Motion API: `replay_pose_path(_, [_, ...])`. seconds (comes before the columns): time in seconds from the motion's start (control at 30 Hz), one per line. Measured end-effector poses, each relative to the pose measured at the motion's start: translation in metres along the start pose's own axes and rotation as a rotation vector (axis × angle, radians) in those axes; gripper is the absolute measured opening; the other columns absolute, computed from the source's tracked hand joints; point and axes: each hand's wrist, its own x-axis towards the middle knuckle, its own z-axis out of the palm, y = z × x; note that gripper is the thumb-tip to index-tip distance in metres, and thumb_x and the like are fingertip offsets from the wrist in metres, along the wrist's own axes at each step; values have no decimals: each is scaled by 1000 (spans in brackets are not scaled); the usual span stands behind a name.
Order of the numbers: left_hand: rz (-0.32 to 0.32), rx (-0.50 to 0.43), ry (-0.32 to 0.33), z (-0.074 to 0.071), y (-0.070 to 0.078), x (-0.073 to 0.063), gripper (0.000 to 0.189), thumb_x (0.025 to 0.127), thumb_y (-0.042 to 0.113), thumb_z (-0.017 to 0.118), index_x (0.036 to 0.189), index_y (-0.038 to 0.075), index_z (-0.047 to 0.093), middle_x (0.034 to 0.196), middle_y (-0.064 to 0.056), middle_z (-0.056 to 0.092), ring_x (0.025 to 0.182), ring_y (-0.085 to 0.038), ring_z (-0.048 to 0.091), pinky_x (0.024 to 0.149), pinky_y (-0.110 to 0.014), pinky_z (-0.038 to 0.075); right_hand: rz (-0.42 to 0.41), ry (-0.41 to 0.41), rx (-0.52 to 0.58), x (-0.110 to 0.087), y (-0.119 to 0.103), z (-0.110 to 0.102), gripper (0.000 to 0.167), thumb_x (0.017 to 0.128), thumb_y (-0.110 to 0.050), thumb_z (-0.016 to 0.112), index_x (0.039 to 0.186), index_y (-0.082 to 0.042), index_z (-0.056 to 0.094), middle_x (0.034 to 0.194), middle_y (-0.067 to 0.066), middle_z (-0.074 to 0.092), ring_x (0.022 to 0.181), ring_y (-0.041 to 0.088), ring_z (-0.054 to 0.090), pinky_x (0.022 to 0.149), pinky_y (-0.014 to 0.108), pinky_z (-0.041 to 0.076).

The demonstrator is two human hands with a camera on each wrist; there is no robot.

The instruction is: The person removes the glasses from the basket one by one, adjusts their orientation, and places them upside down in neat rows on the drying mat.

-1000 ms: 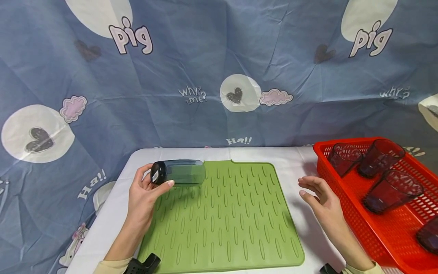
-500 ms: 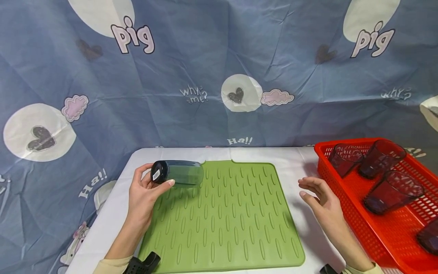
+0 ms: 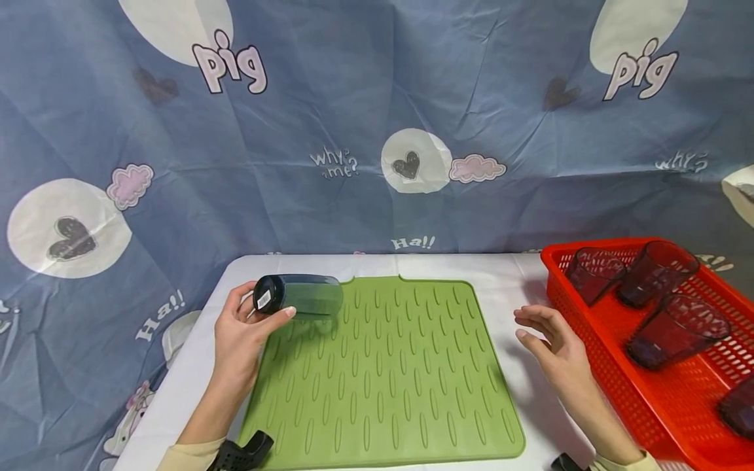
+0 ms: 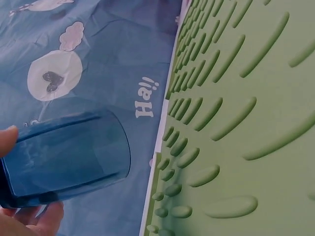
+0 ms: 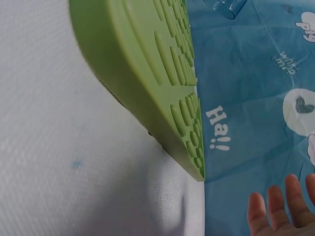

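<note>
A clear bluish drinking glass [image 3: 312, 296] lies on its side in the air over the far left part of a green ridged mat [image 3: 383, 373]. Its dark base, with a white label, faces left, and its mouth points right. My left hand [image 3: 238, 337] grips it near the base, thumb in front and fingers behind. In the left wrist view the glass [image 4: 69, 157] shows between thumb and fingertips. To the right of the mat, my right hand [image 3: 556, 343] hovers over the white tablecloth with loosely bent fingers, holding nothing; its fingertips appear in the right wrist view.
A red plastic basket [image 3: 618, 392] stands at the right, beside my right hand. Several tinted glasses [image 3: 677, 327] lie tilted inside it. A blue patterned cloth [image 3: 353, 216] hangs behind the white table [image 3: 501, 268].
My left hand has shifted slightly left with the glass, and the label on its base has turned a little. My right hand stays in place.
</note>
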Motion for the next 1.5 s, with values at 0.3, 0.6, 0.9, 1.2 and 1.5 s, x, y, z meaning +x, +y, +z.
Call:
replay_pose_path(0.3, [21,-20,15,-3,0,2,64,76,-14,77,127,12,49,116,-3,63,98,-16,66,76,-23,55,-5,-7,-4,-1,3,0,33,94,5,60,125,10,48,118,8,61,115,20,56,92,18,46])
replay_pose_path(0.6, [30,9,4,-7,-3,5,68,74,-16,76,129,12,48,120,-4,60,101,-15,65,78,-22,55,-3,-6,-2,0,3,1,34,94,5,60,126,10,48,118,8,61,115,19,56,93,17,46])
replay_pose_path(0.9, [23,71,10,-9,-5,7,69,75,-13,78,133,12,48,121,-4,60,109,-14,61,81,-21,54,-7,-9,-43,1,2,1,33,95,4,59,126,9,49,120,12,59,113,19,57,89,17,47])
replay_pose_path(1.2, [42,160,-4,-10,-10,7,71,76,-9,79,135,10,46,122,-4,58,109,-12,61,85,-20,53,26,5,-71,0,1,1,33,94,4,60,126,6,52,121,10,60,114,18,56,91,17,45])
replay_pose_path(1.5, [59,249,-34,-8,-12,9,76,76,-5,81,137,9,38,125,-7,54,110,-12,59,87,-19,50,10,-6,-43,1,-1,0,34,94,5,59,127,8,50,121,10,59,115,19,55,92,17,46])
